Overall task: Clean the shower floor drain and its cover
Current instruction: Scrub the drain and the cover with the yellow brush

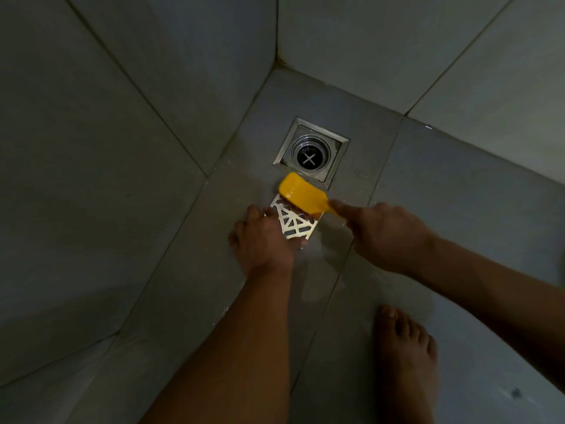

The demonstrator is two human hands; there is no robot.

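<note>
The square floor drain (310, 153) lies uncovered in the corner of the shower, showing a round steel cup with a cross at its bottom. Just in front of it the shiny patterned drain cover (293, 223) rests on the wet tile. My left hand (264, 240) holds the cover down by its left edge. My right hand (383, 234) grips the handle of a yellow brush (302, 194), whose head lies across the cover's far end, beside the drain frame.
Grey tiled walls (153, 87) meet at the corner right behind the drain. The floor tile (330, 270) around the cover is wet and shiny. A bare foot (406, 344) stands at the lower right.
</note>
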